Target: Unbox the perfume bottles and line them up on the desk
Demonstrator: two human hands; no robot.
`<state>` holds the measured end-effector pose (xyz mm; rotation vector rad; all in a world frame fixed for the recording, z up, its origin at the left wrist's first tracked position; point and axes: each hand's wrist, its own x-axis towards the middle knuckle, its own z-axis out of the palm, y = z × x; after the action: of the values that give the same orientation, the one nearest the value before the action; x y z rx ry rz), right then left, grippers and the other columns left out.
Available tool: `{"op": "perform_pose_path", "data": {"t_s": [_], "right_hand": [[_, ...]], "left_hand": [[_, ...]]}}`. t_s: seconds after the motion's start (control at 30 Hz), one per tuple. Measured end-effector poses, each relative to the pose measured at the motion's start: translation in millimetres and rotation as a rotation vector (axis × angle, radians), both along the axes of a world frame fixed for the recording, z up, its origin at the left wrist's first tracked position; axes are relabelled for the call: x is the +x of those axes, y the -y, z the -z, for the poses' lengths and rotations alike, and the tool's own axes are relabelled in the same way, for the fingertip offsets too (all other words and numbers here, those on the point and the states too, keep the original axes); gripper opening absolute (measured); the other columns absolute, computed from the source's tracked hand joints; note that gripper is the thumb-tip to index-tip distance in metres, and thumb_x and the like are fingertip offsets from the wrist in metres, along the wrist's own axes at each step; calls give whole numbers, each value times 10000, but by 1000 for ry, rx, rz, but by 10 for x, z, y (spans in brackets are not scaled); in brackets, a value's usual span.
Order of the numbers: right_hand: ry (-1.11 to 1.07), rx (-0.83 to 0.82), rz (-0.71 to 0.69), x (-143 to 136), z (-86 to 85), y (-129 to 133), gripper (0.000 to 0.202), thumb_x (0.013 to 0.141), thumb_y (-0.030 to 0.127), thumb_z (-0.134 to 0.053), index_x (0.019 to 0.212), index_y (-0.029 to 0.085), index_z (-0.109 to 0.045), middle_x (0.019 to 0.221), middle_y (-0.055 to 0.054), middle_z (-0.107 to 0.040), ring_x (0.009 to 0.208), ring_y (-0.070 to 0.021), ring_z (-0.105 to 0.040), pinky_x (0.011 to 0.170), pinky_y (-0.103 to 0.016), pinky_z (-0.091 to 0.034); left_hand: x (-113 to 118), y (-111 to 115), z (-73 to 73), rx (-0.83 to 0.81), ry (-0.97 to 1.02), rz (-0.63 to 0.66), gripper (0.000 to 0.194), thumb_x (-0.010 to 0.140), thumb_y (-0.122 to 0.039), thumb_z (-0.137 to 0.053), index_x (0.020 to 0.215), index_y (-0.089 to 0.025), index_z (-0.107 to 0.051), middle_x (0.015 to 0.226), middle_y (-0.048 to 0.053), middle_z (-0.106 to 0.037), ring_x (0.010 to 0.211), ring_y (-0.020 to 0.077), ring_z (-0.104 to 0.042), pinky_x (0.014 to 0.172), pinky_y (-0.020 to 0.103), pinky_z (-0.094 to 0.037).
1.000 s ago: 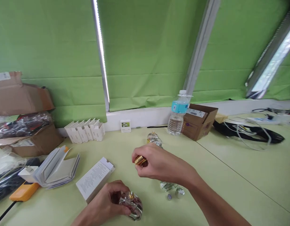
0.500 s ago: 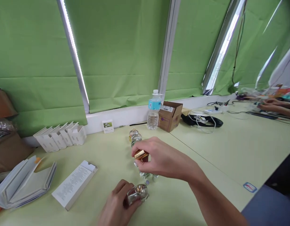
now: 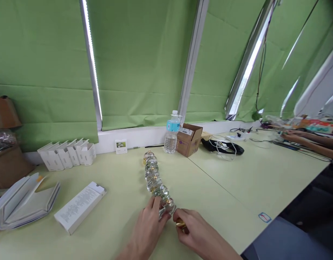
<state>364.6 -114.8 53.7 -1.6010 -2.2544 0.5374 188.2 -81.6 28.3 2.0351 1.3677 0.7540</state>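
Several rounded clear glass bottles [image 3: 153, 173] with small gold nozzles form a curved row on the pale green table [image 3: 123, 195]. At the row's near end, the fingers of my left hand [image 3: 148, 225] grip a glass bottle [image 3: 169, 206]. Just right of it, my right hand [image 3: 195, 229] is closed on a shiny gold cap [image 3: 180, 224], partly hidden by the fingers. The two hands are close together.
Left of the row lie a long white box [image 3: 79, 207] and an open booklet [image 3: 31, 202]. White boxes [image 3: 66, 155] stand by the wall. A water bottle [image 3: 171, 133], a cardboard box [image 3: 189, 140] and black cables are behind. Another person's arms [image 3: 312, 142] show at far right.
My left hand has brought its bottle up to the near end of the row. My right hand has come down from above the row, still holding the gold cap. The view has shifted slightly.
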Motion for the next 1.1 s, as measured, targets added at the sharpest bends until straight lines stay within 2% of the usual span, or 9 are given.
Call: {"op": "perform_pose_path", "data": {"t_s": [0.17,0.33,0.43,0.53,0.8,0.97,1.1], "right_hand": [[61,36,14,-101,131,8,237,776,46,-404,879,188,-564,903,-46,-665,846,-212,-625,722,-288,-408],[171,99,-35,-223,136,-53,370,782,10,-386,1027,199,-589,940,-55,-679,812,-231,-646,663,-300,-393],[184,110,-57,-269,148,-70,382,813,27,-399,1103,183,-592,996,-88,-681,896,-250,-648,727,-304,-408],[160,95,-59,-285,169,-75,362,850,55,-396,1129,181,-588,1033,-96,-676,931,-248,-643,771,-303,-417],[116,60,-79,-280,155,-66,301,892,116,-387,1114,202,-572,1038,-78,-661,917,-241,-631,764,-317,-427],[-9,32,-30,-181,161,6,282,928,177,-390,1187,241,-484,993,-46,-656,881,-224,-626,750,-310,-431],[-61,2,57,-68,168,29,117,952,265,-418,1022,234,-507,895,-24,-653,777,-197,-613,679,-281,-423]], "left_hand": [[-105,61,-29,85,-8,-51,293,899,-402,-519,1167,-292,-476,1109,22,-590,845,187,-651,670,258,-443],[-471,44,-94,219,-72,-123,270,933,-463,-423,1105,-275,-511,1023,10,-596,555,115,-539,597,265,-429],[-686,-20,-103,180,-56,-190,289,923,-492,-422,1028,-256,-553,927,-4,-610,513,106,-480,550,253,-418],[-815,-43,-52,123,-25,-222,308,914,-505,-430,981,-242,-576,873,-10,-621,523,107,-472,537,243,-410],[-843,-16,41,79,13,-179,290,918,-484,-427,957,-238,-576,863,-13,-622,538,104,-459,543,237,-395],[-858,-36,104,25,-11,-162,281,919,-486,-427,1004,-254,-560,879,-19,-623,550,107,-472,561,242,-397],[-850,-20,98,8,-50,-153,285,920,-487,-419,1003,-254,-561,837,-20,-615,561,114,-494,563,239,-396]]}}
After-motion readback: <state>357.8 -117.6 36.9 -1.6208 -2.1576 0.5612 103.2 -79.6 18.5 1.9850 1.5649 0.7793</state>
